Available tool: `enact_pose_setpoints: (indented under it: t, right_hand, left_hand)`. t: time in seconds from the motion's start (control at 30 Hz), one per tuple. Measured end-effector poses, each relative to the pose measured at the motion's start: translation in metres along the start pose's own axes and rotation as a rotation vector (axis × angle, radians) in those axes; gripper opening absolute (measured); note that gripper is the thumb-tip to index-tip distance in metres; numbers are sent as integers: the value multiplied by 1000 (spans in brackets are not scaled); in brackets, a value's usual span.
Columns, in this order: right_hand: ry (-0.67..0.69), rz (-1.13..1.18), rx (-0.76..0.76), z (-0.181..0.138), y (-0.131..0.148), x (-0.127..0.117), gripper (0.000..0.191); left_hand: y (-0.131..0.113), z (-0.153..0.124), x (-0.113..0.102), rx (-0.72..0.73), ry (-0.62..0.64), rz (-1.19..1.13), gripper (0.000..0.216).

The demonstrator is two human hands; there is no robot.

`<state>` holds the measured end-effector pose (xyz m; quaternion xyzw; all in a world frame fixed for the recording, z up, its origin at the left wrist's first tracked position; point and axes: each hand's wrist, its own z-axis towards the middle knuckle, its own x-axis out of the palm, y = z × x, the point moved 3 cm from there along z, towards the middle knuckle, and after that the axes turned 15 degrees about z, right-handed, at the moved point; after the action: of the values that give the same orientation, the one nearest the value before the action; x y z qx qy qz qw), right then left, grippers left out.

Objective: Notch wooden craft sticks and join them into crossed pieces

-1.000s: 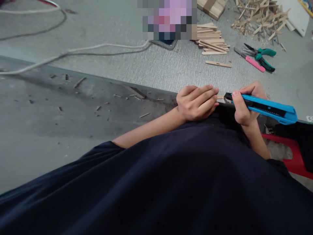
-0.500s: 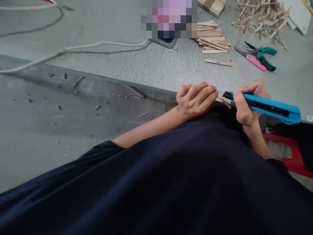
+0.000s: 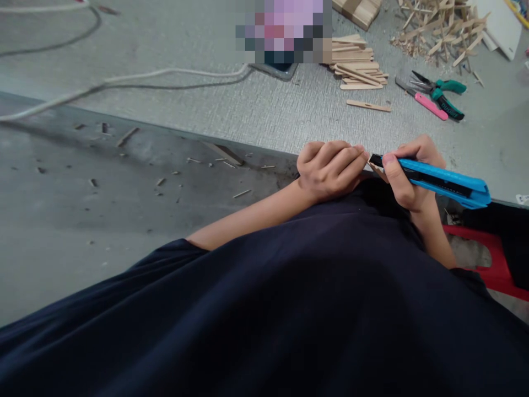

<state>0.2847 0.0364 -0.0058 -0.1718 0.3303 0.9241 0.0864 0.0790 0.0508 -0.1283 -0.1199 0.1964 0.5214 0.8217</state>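
Observation:
At the table's near edge, my left hand [image 3: 330, 168] is closed on a wooden popsicle stick [image 3: 379, 170]. Only the stick's right end shows, slanting down from the fingertips. My right hand [image 3: 413, 171] grips a blue utility knife [image 3: 448, 179], thumb on top near its black front end. That front end lies against or just over the stick, close to my left fingertips; the blade itself cannot be made out. Farther in on the table lies a single popsicle stick [image 3: 368, 105] with a dark mark in its middle.
Beyond lie a pile of popsicle sticks [image 3: 357, 66], a bundled stack [image 3: 361, 11], a heap of cut sticks [image 3: 446, 30], green-handled pliers [image 3: 440, 91] and a pink-handled knife [image 3: 431, 106]. A phone [image 3: 276, 70] with a white cable [image 3: 165, 71] sits left. Scraps litter the floor below.
My right hand has moved the utility knife left, bringing its front end to the stick and closer to my left fingertips. My left hand stays nearly still.

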Motion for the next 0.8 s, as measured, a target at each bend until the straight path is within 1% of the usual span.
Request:
enact_pose_setpoints:
  t: [0.17,0.23,0.3,0.4,0.5,0.6,0.73,0.8]
  right_hand:
    - [13,7,27,0,-2,0,28]
    - [23,5,41,0,-3,0,28]
    - [33,19,33,0,-3,0,24]
    - [64,94,-21,3,-2,0,18]
    - [143,91,-23,9,-1,-3,20]
    - [256,34,56,15,-4,-5,23]
    - [278,27,125,22,-5,-4,24]
    - [298,48,119,24,-2,-1,25]
  left_hand:
    - [0,0,-1,2,-63,-6,42]
    - [0,0,-1,15,-54,-56,45]
    - [1,-1,0,-2,-21,-136,46]
    - [2,0,1,-42,-2,-223,42]
    - [0,4,-3,-10,-47,-102,38]
    - [-3,11,-10,32,-109,32,34]
    - [-6,19,-20,58,-230,3,32]
    - [-7,21,-21,65,-228,14,31]
